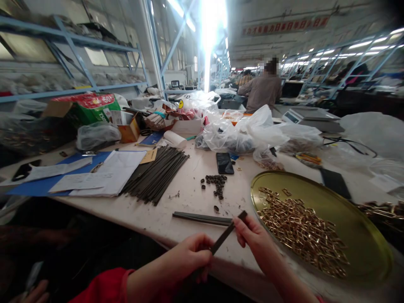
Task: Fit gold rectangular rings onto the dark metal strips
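A dark flat strap (227, 234) runs slantwise between my two hands over the table's front edge. My left hand (194, 254) is closed on its lower part, thumb on top. Near the upper end, my right hand (249, 230) pinches the same strap between thumb and fingers. Just behind my hands lie a few similar dark strips (202, 217) on the tabletop. Beyond them are scattered small dark loops (219, 183). To the right of my right hand, a round gold tray (353, 219) holds a heap of gold metal buckles (303, 229).
A large bundle of dark strips (158, 174) lies left of centre, beside papers (107, 172) on a blue folder (34, 188). A phone (224, 163) rests behind the loops. Plastic bags (233, 134) and a scale (311, 118) stand farther back. Another person's hand (36, 292) shows at lower left.
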`<act>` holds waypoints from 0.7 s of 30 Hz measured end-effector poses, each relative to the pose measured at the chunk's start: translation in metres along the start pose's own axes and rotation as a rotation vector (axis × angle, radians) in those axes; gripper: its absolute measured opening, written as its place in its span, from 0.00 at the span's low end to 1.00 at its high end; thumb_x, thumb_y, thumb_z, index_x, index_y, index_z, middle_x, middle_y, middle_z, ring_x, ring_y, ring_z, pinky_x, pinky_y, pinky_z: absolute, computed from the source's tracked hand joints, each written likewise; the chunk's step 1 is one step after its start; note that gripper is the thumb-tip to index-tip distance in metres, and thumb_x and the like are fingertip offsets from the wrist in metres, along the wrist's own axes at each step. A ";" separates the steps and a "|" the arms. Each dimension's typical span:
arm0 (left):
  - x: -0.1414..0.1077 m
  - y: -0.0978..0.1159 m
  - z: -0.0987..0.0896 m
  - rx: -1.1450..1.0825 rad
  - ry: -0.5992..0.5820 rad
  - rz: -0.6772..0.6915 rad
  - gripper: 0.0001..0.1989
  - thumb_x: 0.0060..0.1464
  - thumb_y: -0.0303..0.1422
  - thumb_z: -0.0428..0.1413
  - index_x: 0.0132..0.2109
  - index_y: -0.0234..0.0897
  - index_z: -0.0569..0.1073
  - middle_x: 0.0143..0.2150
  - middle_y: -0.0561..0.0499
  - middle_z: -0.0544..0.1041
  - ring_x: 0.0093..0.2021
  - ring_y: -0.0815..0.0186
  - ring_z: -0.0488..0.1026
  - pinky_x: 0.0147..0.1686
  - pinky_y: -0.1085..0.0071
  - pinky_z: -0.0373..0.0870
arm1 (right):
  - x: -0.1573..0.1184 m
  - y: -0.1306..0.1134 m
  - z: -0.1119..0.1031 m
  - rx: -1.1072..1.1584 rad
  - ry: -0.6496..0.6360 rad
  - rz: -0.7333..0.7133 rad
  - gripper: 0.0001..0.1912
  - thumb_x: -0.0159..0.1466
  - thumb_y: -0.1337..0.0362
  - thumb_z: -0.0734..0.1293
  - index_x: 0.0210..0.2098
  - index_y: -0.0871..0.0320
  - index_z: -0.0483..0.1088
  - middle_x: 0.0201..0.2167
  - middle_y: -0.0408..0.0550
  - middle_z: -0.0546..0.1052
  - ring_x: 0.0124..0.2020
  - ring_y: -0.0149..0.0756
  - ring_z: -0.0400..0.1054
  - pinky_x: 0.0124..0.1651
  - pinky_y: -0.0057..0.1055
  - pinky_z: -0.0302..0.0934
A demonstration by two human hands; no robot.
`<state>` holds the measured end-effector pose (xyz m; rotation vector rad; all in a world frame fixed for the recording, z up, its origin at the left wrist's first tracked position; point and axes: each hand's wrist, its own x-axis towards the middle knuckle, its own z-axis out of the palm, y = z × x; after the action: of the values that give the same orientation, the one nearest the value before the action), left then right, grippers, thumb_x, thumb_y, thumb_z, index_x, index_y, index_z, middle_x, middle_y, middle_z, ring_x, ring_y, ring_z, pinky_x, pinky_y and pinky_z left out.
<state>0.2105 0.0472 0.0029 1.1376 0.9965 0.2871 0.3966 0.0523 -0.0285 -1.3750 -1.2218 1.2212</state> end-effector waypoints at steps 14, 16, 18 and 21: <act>0.017 -0.005 -0.027 -0.333 0.143 -0.102 0.14 0.46 0.30 0.48 0.42 0.32 0.65 0.20 0.57 0.68 0.13 0.78 0.55 0.12 0.80 0.47 | 0.069 0.011 0.014 -0.964 -0.108 -0.205 0.06 0.58 0.68 0.61 0.32 0.58 0.70 0.32 0.53 0.73 0.35 0.44 0.67 0.36 0.35 0.55; 0.019 -0.005 -0.031 -0.338 0.137 -0.104 0.13 0.45 0.29 0.48 0.41 0.32 0.65 0.20 0.57 0.68 0.13 0.78 0.54 0.12 0.80 0.46 | 0.074 0.013 0.021 -1.047 -0.128 -0.215 0.06 0.58 0.70 0.61 0.31 0.58 0.70 0.30 0.52 0.73 0.33 0.43 0.67 0.35 0.34 0.54; 0.021 -0.005 -0.035 -0.341 0.132 -0.110 0.14 0.45 0.29 0.47 0.41 0.32 0.66 0.22 0.56 0.69 0.13 0.78 0.54 0.13 0.79 0.45 | 0.077 0.014 0.024 -1.108 -0.138 -0.225 0.06 0.59 0.71 0.60 0.31 0.59 0.69 0.30 0.52 0.72 0.33 0.43 0.67 0.34 0.33 0.54; 0.023 -0.007 -0.040 -0.315 0.145 -0.114 0.15 0.46 0.30 0.47 0.43 0.33 0.67 0.26 0.54 0.71 0.15 0.77 0.54 0.14 0.78 0.45 | 0.077 0.013 0.025 -1.157 -0.153 -0.241 0.05 0.59 0.69 0.61 0.34 0.59 0.69 0.32 0.53 0.72 0.34 0.42 0.67 0.34 0.32 0.54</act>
<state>0.1907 0.0839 -0.0174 0.7793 1.0958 0.4233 0.3749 0.1280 -0.0521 -1.8257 -2.3004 0.3827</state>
